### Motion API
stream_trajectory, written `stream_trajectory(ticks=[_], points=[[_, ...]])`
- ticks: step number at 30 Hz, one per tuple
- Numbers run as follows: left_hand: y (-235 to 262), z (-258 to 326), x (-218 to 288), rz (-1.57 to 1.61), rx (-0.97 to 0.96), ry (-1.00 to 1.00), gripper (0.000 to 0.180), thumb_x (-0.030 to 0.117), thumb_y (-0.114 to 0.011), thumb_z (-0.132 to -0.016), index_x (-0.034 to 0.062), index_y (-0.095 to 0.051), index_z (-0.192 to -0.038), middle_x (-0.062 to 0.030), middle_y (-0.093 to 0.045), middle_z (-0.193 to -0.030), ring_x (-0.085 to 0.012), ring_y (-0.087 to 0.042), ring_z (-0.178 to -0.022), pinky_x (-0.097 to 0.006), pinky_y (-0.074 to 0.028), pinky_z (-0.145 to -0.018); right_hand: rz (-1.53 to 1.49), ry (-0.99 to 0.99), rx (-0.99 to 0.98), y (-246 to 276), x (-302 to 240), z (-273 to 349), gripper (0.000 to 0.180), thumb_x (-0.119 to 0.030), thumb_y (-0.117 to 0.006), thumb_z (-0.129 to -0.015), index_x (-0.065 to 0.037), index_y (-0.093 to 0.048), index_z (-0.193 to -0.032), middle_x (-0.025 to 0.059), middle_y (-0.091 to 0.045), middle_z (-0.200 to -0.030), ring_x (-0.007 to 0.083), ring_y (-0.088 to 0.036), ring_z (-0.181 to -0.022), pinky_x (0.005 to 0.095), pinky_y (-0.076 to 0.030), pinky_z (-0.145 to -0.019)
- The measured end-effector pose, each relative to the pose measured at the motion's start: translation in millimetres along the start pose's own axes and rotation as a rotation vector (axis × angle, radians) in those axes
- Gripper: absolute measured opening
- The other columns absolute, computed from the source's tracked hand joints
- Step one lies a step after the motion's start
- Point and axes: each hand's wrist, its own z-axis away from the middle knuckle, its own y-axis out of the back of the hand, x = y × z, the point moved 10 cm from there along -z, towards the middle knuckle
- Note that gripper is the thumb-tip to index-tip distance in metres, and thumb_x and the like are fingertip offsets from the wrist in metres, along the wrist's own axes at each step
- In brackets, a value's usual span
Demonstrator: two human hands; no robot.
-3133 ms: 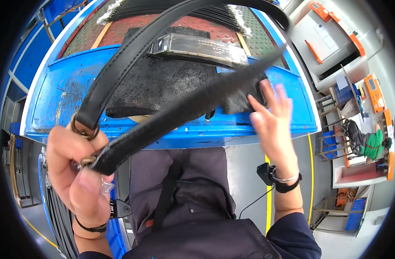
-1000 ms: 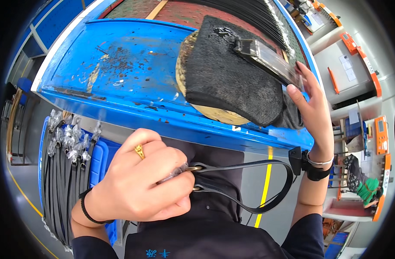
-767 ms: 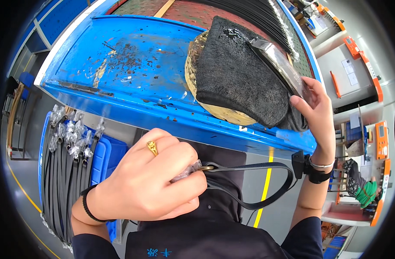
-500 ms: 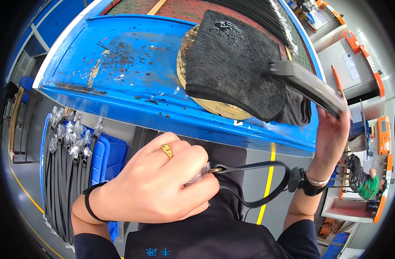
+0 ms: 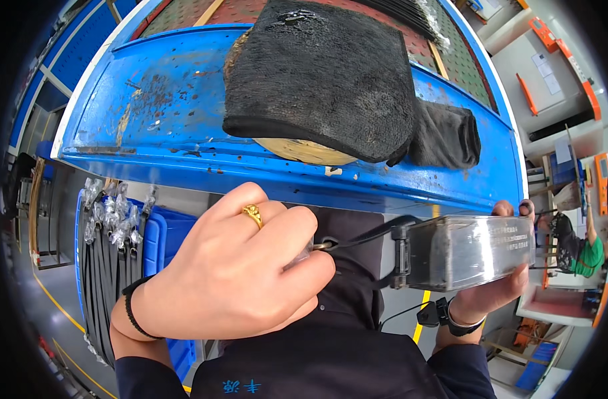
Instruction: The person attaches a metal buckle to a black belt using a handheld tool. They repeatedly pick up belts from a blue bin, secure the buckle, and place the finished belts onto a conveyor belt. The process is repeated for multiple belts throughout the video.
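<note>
the blue desk (image 5: 184, 100) spans the top of the view, its painted surface scratched and speckled with dark bits, and everything else is placed from it. on the desk, toward its right half, lies a large black fibrous pad (image 5: 320, 73) over a round tan disc (image 5: 304, 150) whose edge peeks out at the desk's front rim; a smaller folded black cloth (image 5: 447, 136) lies just right of the pad, touching it. below the desk's front edge on the left, a blue bin (image 5: 159, 243) holds a row of black straps with wrapped metal ends (image 5: 108, 226). just below the desk's front edge, the left hand (image 5: 237, 266), wearing a gold ring and a black wrist band, is closed tightly around the metal end of a black strap (image 5: 374, 233). the strap runs right, under the desk's rim, to a shiny metal block (image 5: 467, 251) with a black clamp on its left end. the right hand (image 5: 497, 292), with a dark watch at the wrist, is curled around the block from below and behind, gripping it below the desk's right front corner.
</note>
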Motion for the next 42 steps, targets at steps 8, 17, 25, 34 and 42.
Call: stream_trajectory(ticks=[8,17,25,34,42], points=[[-2.2,-7.7,12.9,0.022,-0.036,-0.026,0.018,0.006,-0.057,-0.038,0.0083,-0.05,-0.055,-0.0032,-0.041,-0.061,-0.0178,-0.04,-0.048,-0.029,-0.034,-0.052,-0.034,-0.02,-0.028,-2.5,9.3,4.3,0.081,-0.044,-0.071,-0.052,-0.01,-0.036,-0.117,0.0155,-0.051,-0.096,0.0206,-0.05,-0.088,0.0309,-0.043,-0.077],[-2.6,-8.6,16.8,-0.002,-0.068,-0.037,0.018,0.009,-0.057,-0.037,0.0097,-0.051,-0.055,-0.0016,-0.041,-0.059,-0.0173,-0.04,-0.047,-0.03,-0.033,-0.052,0.051,-0.023,-0.016,-6.1,7.8,4.7,0.086,-0.05,-0.073,-0.051,-0.009,-0.036,-0.117,0.0152,-0.052,-0.092,0.0201,-0.051,-0.086,0.031,-0.043,-0.076],[-1.6,-7.9,12.9,0.018,-0.054,-0.011,0.018,0.008,-0.055,-0.037,0.01,-0.051,-0.054,-0.0016,-0.041,-0.059,-0.0168,-0.041,-0.046,-0.03,-0.033,-0.052,0.072,0.1,-0.091,-8.4,-0.4,8.6,0.08,-0.045,-0.066,-0.058,-0.007,-0.031,-0.119,0.0121,-0.044,-0.098,0.017,-0.048,-0.087,0.0287,-0.045,-0.073],[4.7,-3.9,10.7,-0.029,-0.008,-0.022,0.019,0.012,-0.056,-0.036,0.0101,-0.052,-0.055,-0.0021,-0.042,-0.059,-0.0177,-0.038,-0.046,-0.031,-0.033,-0.051,0.044,0.061,0.095,17.7,-5.5,8.1,0.091,-0.053,-0.075,-0.048,-0.011,-0.034,-0.118,0.0093,-0.044,-0.097,0.0169,-0.048,-0.085,0.0285,-0.048,-0.071],[11.8,-1.8,27.2,-0.128,0.102,-0.147,0.019,0.015,-0.063,-0.041,0.0131,-0.05,-0.054,-0.0025,-0.044,-0.065,-0.0167,-0.038,-0.047,-0.034,-0.035,-0.054,0.025,0.003,0.04,1.5,-0.7,2.0,0.088,-0.05,-0.07,-0.049,-0.009,-0.035,-0.118,0.0125,-0.05,-0.093,0.0185,-0.048,-0.084,0.0292,-0.043,-0.072]])
